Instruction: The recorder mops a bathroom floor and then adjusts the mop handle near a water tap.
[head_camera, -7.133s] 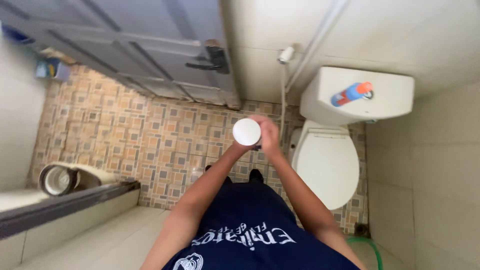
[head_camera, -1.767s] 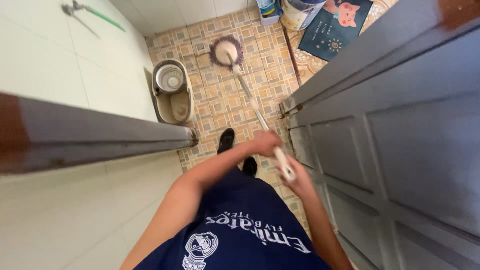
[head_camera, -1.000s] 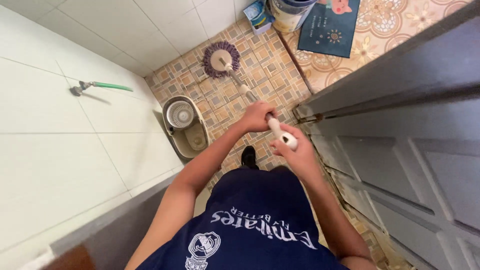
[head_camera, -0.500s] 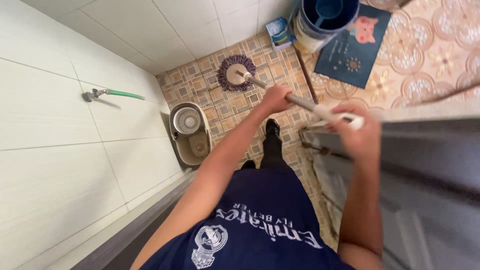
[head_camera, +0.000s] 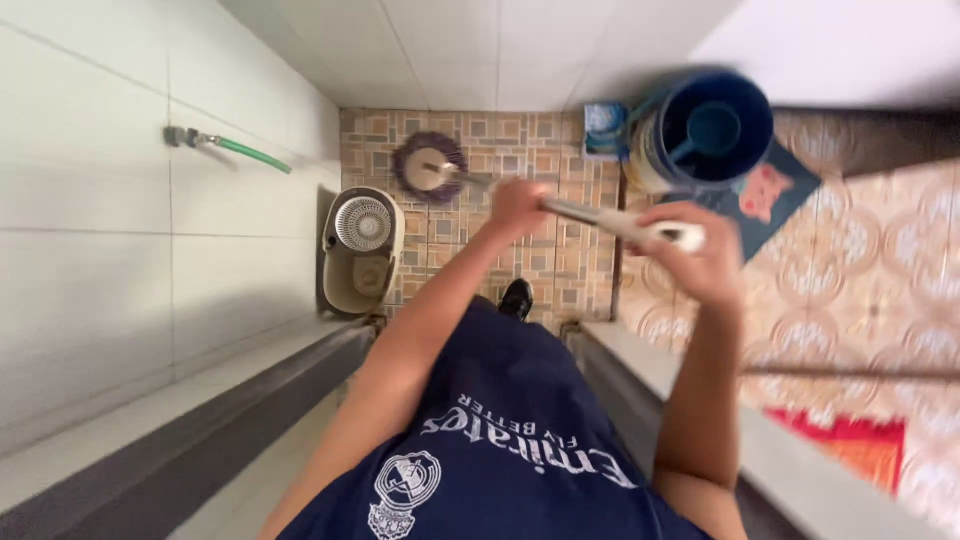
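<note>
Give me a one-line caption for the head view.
Both hands, left and right, grip a mop on patterned floor beside spin bucket.

Both arms are extended forward from the torso, bare from above the elbow to the wrist. The left hand (head_camera: 517, 205) is farther out, fingers curled closed in a grip, knuckles up, forearm running diagonally up from lower left. The right hand (head_camera: 697, 258) sits nearer the body and to the right, also closed in a grip, forearm rising nearly vertical in the view. The hands are well apart. Both are slightly blurred.
</note>
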